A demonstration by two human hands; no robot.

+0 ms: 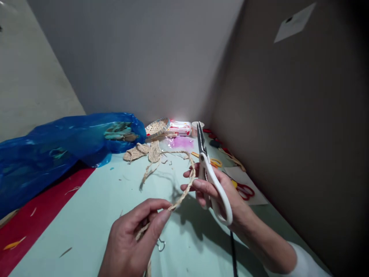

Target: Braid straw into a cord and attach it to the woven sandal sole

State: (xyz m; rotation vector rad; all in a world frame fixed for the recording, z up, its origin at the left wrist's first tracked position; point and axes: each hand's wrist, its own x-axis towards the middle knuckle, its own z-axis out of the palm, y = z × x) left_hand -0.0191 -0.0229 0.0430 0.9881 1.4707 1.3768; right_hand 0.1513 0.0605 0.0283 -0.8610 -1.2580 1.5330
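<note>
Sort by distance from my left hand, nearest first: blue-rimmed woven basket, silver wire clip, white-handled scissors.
1. Silver wire clip: just right of your left hand.
2. White-handled scissors: in your right hand.
3. Blue-rimmed woven basket: at the back.

A plain grey wall [138, 57] rises behind a pale mint-green work surface [115, 231] that spreads across the bottom of the frame. A darker brownish-grey wall [288, 115] fills the right side, meeting the grey one in a shadowed corner right of centre. At upper right, a small white paper rectangle [295, 23] with a dark mark shows on the darker wall. A pale greenish-grey panel [31, 73] stands at upper left; a deep red strip [49, 207] borders the surface at lower left. Light falls unevenly, dimming toward the far right.
</note>
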